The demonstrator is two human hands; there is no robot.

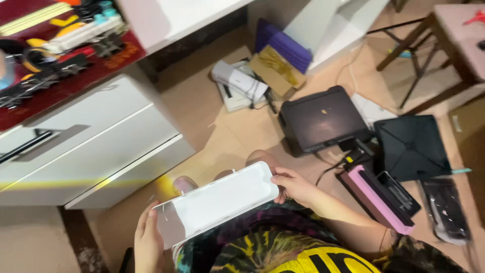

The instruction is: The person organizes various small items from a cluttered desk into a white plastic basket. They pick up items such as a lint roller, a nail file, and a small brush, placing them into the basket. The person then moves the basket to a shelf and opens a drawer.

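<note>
Gripping white tray (pixel 214 205) endwise: left hand (pixel 147 242), right hand (pixel 294 186).

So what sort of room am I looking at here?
Probably a home workroom or hobby room: white drawer cabinet, red worktop strewn with small tools, black devices and cables on the tan floor. Both hands hold a white plastic tray.

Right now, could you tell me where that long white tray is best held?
By its two short ends, one hand from each side, as the left hand and right hand hold it. The white tray is long, shallow and open-faced, so end grips likely keep it level.
</note>
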